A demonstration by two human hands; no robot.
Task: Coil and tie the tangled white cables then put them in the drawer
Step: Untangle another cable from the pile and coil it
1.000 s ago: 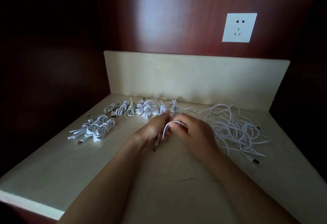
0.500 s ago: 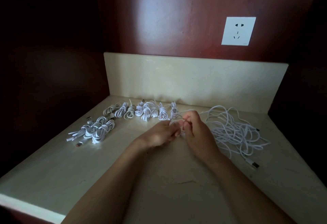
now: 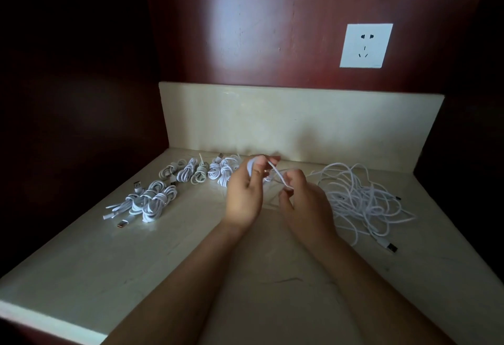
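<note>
My left hand is raised above the counter and grips a small coil of white cable at its fingertips. A strand of that cable runs down to my right hand, which pinches it between thumb and fingers. A loose tangle of white cables lies on the counter to the right of my right hand. Several coiled and tied cable bundles sit in a row behind my left hand, and more bundles lie further left. No drawer is in view.
The pale stone counter has a front edge at the lower left and a low backsplash behind. A white wall socket sits on the dark red wall. Dark panels close in both sides.
Both hands have lifted and moved apart. My left hand rose with the coil at its fingertips, and a strand now stretches between the two hands.
</note>
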